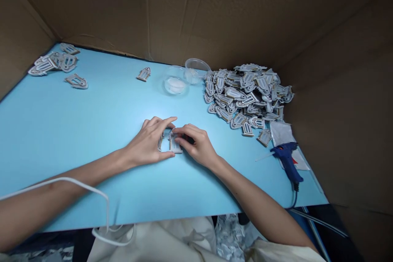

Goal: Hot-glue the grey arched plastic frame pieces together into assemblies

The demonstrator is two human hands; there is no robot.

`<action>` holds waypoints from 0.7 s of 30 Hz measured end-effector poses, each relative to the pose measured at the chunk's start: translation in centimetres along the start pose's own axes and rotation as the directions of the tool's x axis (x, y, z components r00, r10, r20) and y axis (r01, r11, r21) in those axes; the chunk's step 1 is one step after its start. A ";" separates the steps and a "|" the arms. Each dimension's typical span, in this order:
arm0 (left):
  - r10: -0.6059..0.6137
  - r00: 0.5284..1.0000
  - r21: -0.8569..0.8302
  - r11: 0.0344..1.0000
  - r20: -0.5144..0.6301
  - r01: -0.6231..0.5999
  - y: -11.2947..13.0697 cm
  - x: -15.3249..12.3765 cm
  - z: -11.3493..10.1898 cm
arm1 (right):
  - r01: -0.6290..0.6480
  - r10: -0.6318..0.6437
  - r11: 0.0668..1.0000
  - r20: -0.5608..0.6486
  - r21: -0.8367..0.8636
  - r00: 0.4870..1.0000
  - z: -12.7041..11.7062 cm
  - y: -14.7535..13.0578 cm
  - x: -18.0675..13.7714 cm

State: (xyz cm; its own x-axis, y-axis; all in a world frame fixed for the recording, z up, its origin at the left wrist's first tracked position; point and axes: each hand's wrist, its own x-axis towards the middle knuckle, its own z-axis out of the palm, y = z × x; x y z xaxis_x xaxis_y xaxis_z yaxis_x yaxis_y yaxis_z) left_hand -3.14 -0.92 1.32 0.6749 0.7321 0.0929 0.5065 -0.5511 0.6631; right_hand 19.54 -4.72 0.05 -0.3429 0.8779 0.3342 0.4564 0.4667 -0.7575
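A small grey-white arched window piece (pixel 175 145) lies on the blue tabletop between my hands. My right hand (pixel 196 143) has its fingers curled in a pinch at the upper part and right edge of that piece. My left hand (pixel 147 141) arches around its left side, thumb and forefinger spread wide, the thumb tip close to the bottom edge. Under the left palm a second similar piece (pixel 160 142) shows in part. The fingers hide some of both pieces.
A large heap of window pieces (pixel 245 90) sits at the back right, a smaller pile (pixel 52 63) at the far left. Clear plastic cups (pixel 175 85) stand near the back. A blue glue gun (pixel 287 159) lies right. Cardboard walls (pixel 172 12) enclose the table; a white cable (pixel 76 182) crosses my left forearm.
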 end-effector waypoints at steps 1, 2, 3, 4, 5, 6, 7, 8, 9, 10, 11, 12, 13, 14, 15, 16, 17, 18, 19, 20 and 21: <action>-0.002 1.000 -0.004 1.000 -0.001 0.002 0.0 0.0 0.0 | 0.006 -0.006 1.000 0.005 -0.008 1.000 0.0 0.0 0.1; -0.004 1.000 -0.006 1.000 -0.001 0.004 0.1 -0.1 0.0 | 0.016 -0.016 1.000 0.014 -0.015 1.000 0.0 0.0 0.1; -0.007 1.000 -0.007 1.000 -0.001 0.007 0.1 -0.1 0.0 | 0.030 -0.030 0.999 0.023 -0.022 0.999 0.0 -0.1 0.1; -0.011 1.000 -0.007 1.000 0.000 0.011 0.1 -0.1 0.0 | 0.043 -0.042 0.999 0.029 -0.027 0.999 0.0 -0.1 0.1; -0.015 1.000 -0.006 1.000 0.002 0.015 0.1 0.0 0.0 | 0.052 -0.051 0.998 0.030 -0.032 0.998 0.0 -0.2 0.1; -0.020 1.000 -0.006 1.000 0.004 0.020 0.1 0.0 0.1 | 0.055 -0.054 0.998 0.031 -0.037 0.998 0.0 -0.2 0.1; -0.023 1.000 -0.008 1.000 0.005 0.024 0.2 0.1 0.1 | 0.051 -0.049 0.998 0.033 -0.044 0.998 0.0 -0.3 0.1; -0.028 1.000 -0.012 1.000 0.007 0.028 0.3 0.1 0.2 | 0.042 -0.040 0.998 0.030 -0.052 0.999 0.0 -0.4 0.0; -0.034 0.999 -0.018 0.999 0.009 0.034 0.4 0.2 0.2 | 0.027 -0.026 0.998 0.023 -0.060 0.999 0.0 -0.5 -0.1; -0.040 0.999 -0.027 0.999 0.014 0.040 0.4 0.2 0.1 | 0.014 -0.013 0.998 0.011 -0.067 1.000 0.0 -0.6 -0.2; -0.042 0.999 -0.040 0.998 0.025 0.043 0.3 0.2 -0.2 | 0.006 -0.006 0.997 -0.007 -0.072 1.000 -0.1 -0.7 -0.3; -0.037 0.998 -0.059 0.998 0.045 0.039 0.1 0.1 -0.6 | 0.001 -0.004 0.997 -0.035 -0.078 0.999 -0.2 -0.7 -0.4; -0.020 0.997 -0.084 0.996 0.071 0.026 -0.3 0.0 -1.2 | 0.000 -0.006 0.996 -0.070 -0.089 0.998 -0.5 -0.7 -0.4; 0.006 0.995 -0.115 0.993 0.103 0.006 -0.8 -0.1 -1.9 | 0.000 -0.012 0.994 -0.112 -0.109 0.994 -0.9 -0.5 -0.2; 0.040 0.989 -0.148 0.989 0.142 -0.019 -1.4 -0.2 -2.7 | 0.001 -0.023 0.990 -0.159 -0.139 0.987 -1.4 -0.2 0.2; 0.073 0.982 -0.182 0.982 0.176 -0.041 -2.1 -0.2 -3.5 | 0.001 -0.038 0.984 -0.207 -0.178 0.978 -2.1 0.2 0.9; 0.099 0.974 -0.209 0.976 0.206 -0.055 -2.9 -0.2 -4.2 | 0.001 -0.058 0.975 -0.246 -0.223 0.968 -2.8 0.6 1.9; 0.116 0.967 -0.229 0.971 0.225 -0.063 -3.6 -0.2 -4.7 | 0.007 -0.082 0.962 -0.261 -0.275 0.962 -3.7 1.1 3.2; 0.129 0.967 -0.246 0.967 0.220 -0.074 -4.2 -0.1 -5.0 | 0.013 -0.101 0.944 -0.253 -0.329 0.962 -4.6 1.6 4.9; 0.141 0.969 -0.260 0.962 0.203 -0.085 -4.6 0.1 -5.2 | 0.020 -0.111 0.921 -0.214 -0.389 0.970 -5.4 2.0 6.8; 0.148 0.973 -0.270 0.958 0.176 -0.097 -4.9 0.2 -5.1 | 0.021 -0.099 0.892 -0.149 -0.451 0.984 -6.1 2.4 8.9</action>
State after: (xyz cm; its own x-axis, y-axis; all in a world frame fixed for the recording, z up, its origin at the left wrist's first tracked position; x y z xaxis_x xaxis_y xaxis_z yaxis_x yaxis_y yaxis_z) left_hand -8.21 4.00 1.91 0.8261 0.5606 0.0582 0.2751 -0.4911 0.8265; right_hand 22.59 4.88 4.68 -0.2599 0.8335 0.4875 0.7702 0.4835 -0.4160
